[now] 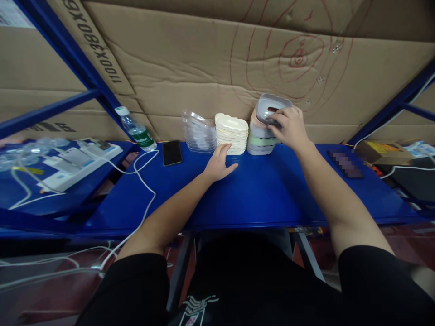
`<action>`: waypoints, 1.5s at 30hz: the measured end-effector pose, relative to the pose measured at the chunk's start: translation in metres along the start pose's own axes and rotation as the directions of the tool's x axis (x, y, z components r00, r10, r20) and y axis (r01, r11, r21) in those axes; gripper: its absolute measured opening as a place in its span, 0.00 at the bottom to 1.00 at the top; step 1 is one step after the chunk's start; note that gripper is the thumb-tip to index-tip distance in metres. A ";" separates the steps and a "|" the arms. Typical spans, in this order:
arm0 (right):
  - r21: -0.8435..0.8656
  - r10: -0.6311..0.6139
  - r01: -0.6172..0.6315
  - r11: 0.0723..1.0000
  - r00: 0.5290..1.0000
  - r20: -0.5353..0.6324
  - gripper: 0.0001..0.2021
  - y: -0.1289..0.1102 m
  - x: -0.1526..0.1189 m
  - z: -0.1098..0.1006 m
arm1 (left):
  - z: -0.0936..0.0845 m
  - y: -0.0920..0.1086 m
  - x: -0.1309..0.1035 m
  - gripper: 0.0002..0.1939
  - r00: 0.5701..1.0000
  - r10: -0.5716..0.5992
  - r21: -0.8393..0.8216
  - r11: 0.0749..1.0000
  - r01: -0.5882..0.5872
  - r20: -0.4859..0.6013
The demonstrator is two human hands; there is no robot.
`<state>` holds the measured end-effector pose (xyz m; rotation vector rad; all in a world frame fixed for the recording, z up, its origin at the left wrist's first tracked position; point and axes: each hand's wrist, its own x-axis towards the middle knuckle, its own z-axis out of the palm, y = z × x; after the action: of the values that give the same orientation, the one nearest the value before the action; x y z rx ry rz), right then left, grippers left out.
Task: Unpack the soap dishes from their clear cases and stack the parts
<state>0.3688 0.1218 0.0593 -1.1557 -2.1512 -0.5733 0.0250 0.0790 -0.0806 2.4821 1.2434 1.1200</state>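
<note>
My right hand is closed on the near rim of a grey plastic container, which sits tilted on top of a stack of pink, grey and green containers. Through an oval slot in that container, a dark reddish patch shows. My left hand has its fingers apart and holds nothing; its fingertips are at the front of a stack of cream scalloped trays, and whether they touch it I cannot tell. To the left of those trays stand nested clear plastic lids or trays.
A black phone and a water bottle are on the blue table, left of the stacks. White cables and a power strip lie farther left. Cardboard walls the back. A cardboard box stands at right.
</note>
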 end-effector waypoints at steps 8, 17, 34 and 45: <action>-0.053 0.063 -0.079 0.995 0.964 -0.257 0.22 0.007 -0.014 0.009 | -0.002 0.002 0.000 0.46 1.000 -0.010 0.003 1.000 0.010 -0.001; 0.156 0.114 -0.116 0.981 0.993 0.021 0.18 -0.025 -0.093 0.049 | -0.008 0.003 0.001 0.28 0.984 -0.003 0.160 0.987 -0.027 0.180; -0.016 0.441 -0.521 0.853 0.705 0.555 0.16 0.012 -0.106 0.056 | -0.010 -0.007 -0.002 0.27 0.920 -0.097 0.251 0.968 -0.002 0.380; -0.012 0.389 -0.469 0.883 0.718 0.577 0.19 0.004 -0.104 0.054 | -0.013 -0.006 0.000 0.28 0.913 -0.092 0.243 0.970 -0.008 0.397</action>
<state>0.3991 0.0981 -0.0516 -1.8535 -2.2067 0.1613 0.0121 0.0802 -0.0741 2.6538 1.3566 0.4200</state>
